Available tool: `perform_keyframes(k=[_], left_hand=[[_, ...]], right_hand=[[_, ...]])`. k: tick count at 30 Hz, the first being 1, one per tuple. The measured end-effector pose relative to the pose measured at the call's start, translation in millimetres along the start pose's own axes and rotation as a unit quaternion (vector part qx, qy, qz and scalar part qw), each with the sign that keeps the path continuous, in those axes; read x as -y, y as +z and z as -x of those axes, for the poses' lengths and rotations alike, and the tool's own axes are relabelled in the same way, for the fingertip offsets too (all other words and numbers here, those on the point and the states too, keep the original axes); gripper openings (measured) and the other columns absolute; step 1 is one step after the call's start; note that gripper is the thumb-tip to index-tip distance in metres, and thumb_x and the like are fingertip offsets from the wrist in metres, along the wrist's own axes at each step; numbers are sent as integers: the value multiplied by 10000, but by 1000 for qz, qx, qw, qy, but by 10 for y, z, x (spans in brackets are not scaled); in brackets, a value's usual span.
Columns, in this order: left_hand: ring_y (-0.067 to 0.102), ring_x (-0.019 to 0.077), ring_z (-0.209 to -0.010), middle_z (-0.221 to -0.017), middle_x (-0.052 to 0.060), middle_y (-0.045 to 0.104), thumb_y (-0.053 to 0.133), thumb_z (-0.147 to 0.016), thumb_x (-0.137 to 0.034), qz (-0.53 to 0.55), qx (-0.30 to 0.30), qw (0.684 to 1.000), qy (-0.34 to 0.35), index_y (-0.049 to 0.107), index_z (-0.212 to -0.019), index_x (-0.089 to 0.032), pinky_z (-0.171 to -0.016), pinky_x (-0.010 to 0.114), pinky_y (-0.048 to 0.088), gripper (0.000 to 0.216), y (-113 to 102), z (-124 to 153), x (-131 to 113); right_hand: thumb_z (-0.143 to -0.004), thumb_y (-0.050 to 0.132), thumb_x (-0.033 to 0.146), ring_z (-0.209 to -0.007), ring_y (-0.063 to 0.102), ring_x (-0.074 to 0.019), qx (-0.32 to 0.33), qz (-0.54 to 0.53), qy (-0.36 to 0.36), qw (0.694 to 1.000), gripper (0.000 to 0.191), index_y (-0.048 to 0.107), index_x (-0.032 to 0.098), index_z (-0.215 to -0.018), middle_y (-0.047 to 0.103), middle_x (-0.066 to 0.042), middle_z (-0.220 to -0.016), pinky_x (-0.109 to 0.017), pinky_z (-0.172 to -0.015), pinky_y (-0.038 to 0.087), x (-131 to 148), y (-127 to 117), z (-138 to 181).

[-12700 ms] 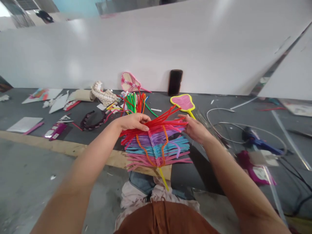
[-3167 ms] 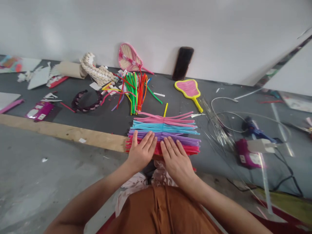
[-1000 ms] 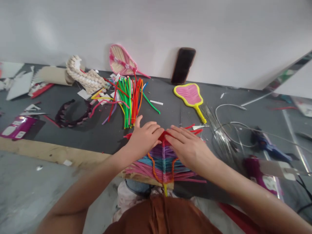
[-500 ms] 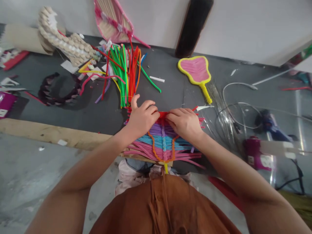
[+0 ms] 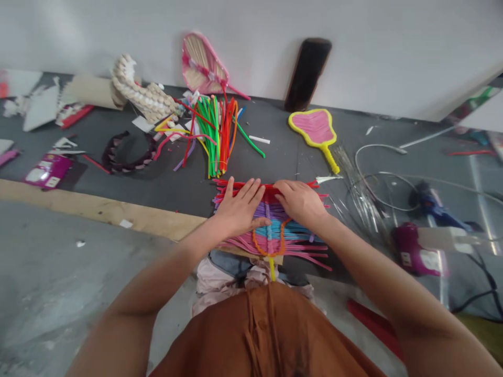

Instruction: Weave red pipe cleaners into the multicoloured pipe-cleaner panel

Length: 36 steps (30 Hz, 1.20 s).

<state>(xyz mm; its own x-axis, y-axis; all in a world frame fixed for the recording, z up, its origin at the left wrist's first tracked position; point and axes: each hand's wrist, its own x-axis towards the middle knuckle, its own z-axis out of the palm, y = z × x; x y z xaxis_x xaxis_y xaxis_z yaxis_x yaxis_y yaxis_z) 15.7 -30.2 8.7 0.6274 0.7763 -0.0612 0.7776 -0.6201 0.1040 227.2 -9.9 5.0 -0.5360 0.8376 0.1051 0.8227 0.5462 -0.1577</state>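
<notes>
A flat bundle of pipe cleaners (image 5: 275,238) in red, purple, blue and pink rows lies on the dark mat in front of me, bound by an orange loop and a yellow stem. My left hand (image 5: 239,207) lies flat on its left half with the fingers spread. My right hand (image 5: 301,201) rests on the red top row, its fingers curled down onto the strands.
Loose green, red and orange pipe cleaners (image 5: 216,133) lie behind the bundle. A yellow-rimmed pink fan (image 5: 314,128), a phone (image 5: 308,70) leaning on the wall, a dark headband (image 5: 126,154), wire hoops (image 5: 377,173) and a glue gun (image 5: 436,207) surround it.
My left hand has flattened from a curled pinch at the red row to spread fingers on the bundle. The camera has pulled back a little.
</notes>
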Motion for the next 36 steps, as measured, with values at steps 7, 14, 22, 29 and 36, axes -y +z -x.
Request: perform_keyframes(k=[7,14,22,29,36], left_hand=[[117,318,-1515,-1621,159,169,277,-907,-739,9,61,998,-33,249,-1543,-138,-1188,650,19,876,11,12,-11],[107,305,-1519,-1627,149,141,294,-927,-704,23,74,996,-43,215,-1551,-133,-1190,632,20,850,12,10,-21],[416,241,-1376,-1402,87,569,399,-995,-315,-11,-134,980,-149,560,-1331,-229,-1153,467,239,383,-345,30,335],[498,336,-1197,-1151,153,661,575,-895,-328,-77,-135,953,-260,685,-1072,-168,-985,460,359,262,-548,-374,694],[490,360,-1215,-1162,173,672,651,-805,-239,-54,-90,934,-343,701,-1026,-181,-1010,504,325,234,-490,-464,1036]], right_hand=[[-985,300,559,-1486,234,-296,69,16,-46,996,717,298,88,-1525,342,-159,-1570,-552,-1183,206,-114,150,223],[-985,275,564,-1503,176,-280,95,24,-30,995,725,263,102,-1543,281,-140,-1596,-543,-1205,165,-78,140,198],[-985,325,517,-1485,241,-286,56,1,11,998,648,344,153,-1521,355,-138,-1568,-558,-1182,234,-27,78,158],[-998,347,360,-1459,302,-312,-42,-38,29,998,474,552,151,-1370,466,-157,-1499,-591,-1149,287,56,-91,81],[-965,425,293,-1350,476,-302,-211,-138,41,967,344,683,165,-1153,620,-165,-1325,-529,-1063,454,-155,-157,494]])
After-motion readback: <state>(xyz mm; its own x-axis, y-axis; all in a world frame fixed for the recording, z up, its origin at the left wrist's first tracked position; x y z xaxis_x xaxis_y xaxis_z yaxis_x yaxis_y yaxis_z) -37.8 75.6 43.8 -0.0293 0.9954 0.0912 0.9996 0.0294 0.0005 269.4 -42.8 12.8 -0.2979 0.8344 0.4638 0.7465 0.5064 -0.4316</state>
